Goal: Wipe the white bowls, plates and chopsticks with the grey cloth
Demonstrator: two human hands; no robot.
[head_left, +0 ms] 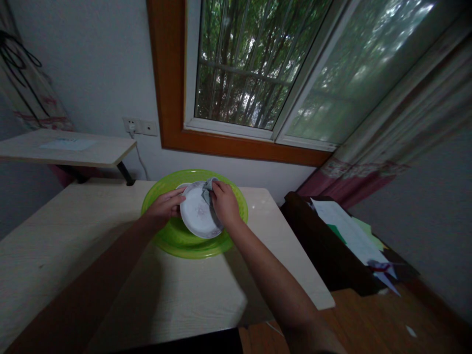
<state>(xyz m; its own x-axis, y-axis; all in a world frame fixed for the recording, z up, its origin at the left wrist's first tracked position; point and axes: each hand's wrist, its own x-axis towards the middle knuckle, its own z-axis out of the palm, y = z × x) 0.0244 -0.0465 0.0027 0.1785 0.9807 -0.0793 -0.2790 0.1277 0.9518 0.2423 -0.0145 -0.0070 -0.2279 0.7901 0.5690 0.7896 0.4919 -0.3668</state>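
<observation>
A white plate with a faint floral print and a patterned rim is held over a light-green basin, itself set on the pale wooden tabletop near the far edge. The left hand has its grip closed on the plate's left rim, though how far the fingers reach beneath is hidden. The right hand has its grip pinched on a small grey-green cloth, which lies against the plate's far right part. The plate looks like glazed ceramic — likely stiff, fairly light for its breadth, smooth enough to slide if damp, and apt to chip or crack if knocked on a hard surface. Whether it is wet cannot be told. The rim seems the best place to take hold, thumb above and fingers spread below, so that pressure from the cloth does not tip the plate. The cloth looks thin, soft and nearly weightless; a bunched pinch should suit it, with no risk of breakage. A pale edge shows just beyond the plate on its far left side — what it belongs to is unclear.
</observation>
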